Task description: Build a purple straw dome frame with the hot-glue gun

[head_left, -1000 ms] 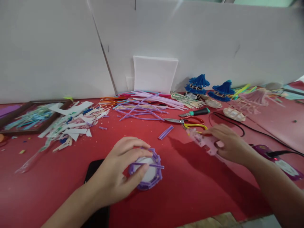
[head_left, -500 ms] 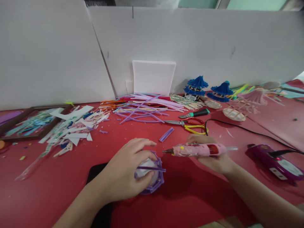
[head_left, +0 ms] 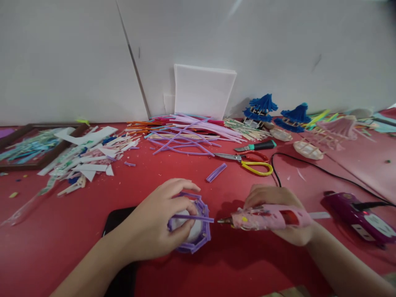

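A purple stick (head_left: 202, 219) is pinched between the thumb and finger of my left hand (head_left: 165, 222). The hand rests over a small ring-shaped piece (head_left: 204, 237) edged with purple strips around a white middle; part of it is hidden under my fingers. My right hand (head_left: 281, 198) is wrapped round a pink hot glue gun (head_left: 269, 217). Its metal nozzle points left, just short of the stick's free end, with a small gap between. A clear glue stick (head_left: 320, 215) pokes out of the gun's back. A short bundle of purple sticks (head_left: 216, 172) lies beyond both hands.
Scissors (head_left: 255, 165) and a utility knife (head_left: 258, 145) lie behind my right hand. Coloured sticks (head_left: 192, 134) are piled near the wall, paper scraps (head_left: 89, 161) to the left. A purple power strip (head_left: 361, 218) sits right; a black phone-like slab (head_left: 119, 218) lies under my left arm.
My right hand has lowered the glue gun, bringing its nozzle level with the stick's end. My left hand still pinches the stick over the ring piece. The camera view has tilted down slightly.
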